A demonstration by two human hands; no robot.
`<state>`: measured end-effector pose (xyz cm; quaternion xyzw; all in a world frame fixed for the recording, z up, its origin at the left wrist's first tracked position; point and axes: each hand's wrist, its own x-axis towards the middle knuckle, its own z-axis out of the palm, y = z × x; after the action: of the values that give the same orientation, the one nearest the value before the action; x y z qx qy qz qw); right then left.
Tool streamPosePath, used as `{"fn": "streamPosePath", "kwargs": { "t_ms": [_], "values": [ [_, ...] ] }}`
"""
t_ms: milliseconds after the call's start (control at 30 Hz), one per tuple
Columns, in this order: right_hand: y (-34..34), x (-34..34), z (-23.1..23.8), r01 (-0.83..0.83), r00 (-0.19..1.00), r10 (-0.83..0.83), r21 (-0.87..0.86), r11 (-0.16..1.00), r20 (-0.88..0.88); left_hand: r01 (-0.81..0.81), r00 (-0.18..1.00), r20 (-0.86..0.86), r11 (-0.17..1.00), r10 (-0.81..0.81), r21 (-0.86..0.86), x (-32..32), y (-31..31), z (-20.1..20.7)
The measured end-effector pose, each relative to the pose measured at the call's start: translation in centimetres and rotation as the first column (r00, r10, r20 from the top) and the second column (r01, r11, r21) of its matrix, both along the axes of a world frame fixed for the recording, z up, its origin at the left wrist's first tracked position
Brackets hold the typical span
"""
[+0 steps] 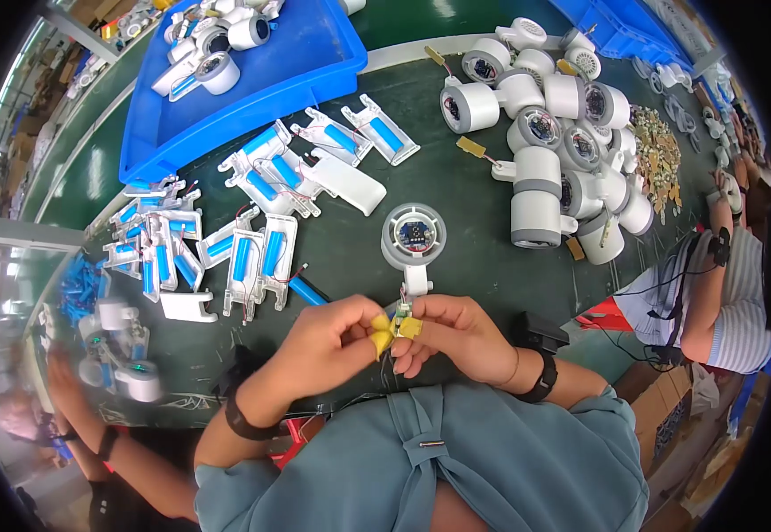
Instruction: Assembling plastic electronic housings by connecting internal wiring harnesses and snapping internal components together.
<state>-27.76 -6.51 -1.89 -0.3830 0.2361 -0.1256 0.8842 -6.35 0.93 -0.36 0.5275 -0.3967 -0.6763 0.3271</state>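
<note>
Close in front of me, my right hand (453,334) pinches a small green circuit board (402,312) between thumb and fingers. My left hand (336,337) is closed right beside it, thumb and forefinger pressed together near the board's edge; what they grip is too small to make out. Yellow finger covers sit on several of my fingertips. Just beyond my hands lies a round white fan housing (414,236) with a grey rim and a dark circuit board inside. Its short white neck (416,281) points at me, and thin wires run from it toward the board.
White casings with blue battery cells (245,257) lie at left, near a large blue bin (252,97) of assembled units. Several white fan heads (536,208) are heaped at right beside small tan boards (657,160). A co-worker's arm (119,452) reaches in at lower left; another person (727,293) sits at right.
</note>
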Motion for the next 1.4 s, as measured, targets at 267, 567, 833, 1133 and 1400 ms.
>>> {"fn": "streamPosePath", "kwargs": {
  "t_ms": [267, 567, 833, 1133, 1400],
  "values": [
    [0.4, 0.5, 0.0, 0.028, 0.999, -0.027, 0.025, 0.999, -0.041, 0.355, 0.668, 0.615, 0.547, 0.419, -0.758, -0.4, 1.0, -0.7],
    [1.2, 0.5, -0.8, -0.081, 0.981, 0.019, -0.324, 0.943, -0.192, 0.208, 0.818, 0.517, 0.708, 0.252, -0.675, 0.2, 1.0, -1.5],
    [1.2, 1.0, -0.2, -0.114, 0.962, -0.014, -0.448, 0.887, -0.271, 0.203, 0.844, 0.502, 0.755, 0.187, -0.623, 0.4, 0.7, -1.2],
    [2.5, 1.6, -1.6, -0.078, 0.949, -0.203, -0.806, 0.586, -0.240, 0.203, 0.833, 0.545, 0.861, 0.099, -0.466, 0.7, -0.1, -0.2],
    [2.6, 1.9, -1.5, -0.056, 0.938, -0.268, -0.858, 0.510, -0.221, 0.176, 0.799, 0.580, 0.860, 0.160, -0.479, -0.2, 0.2, -0.1]
  ]
}}
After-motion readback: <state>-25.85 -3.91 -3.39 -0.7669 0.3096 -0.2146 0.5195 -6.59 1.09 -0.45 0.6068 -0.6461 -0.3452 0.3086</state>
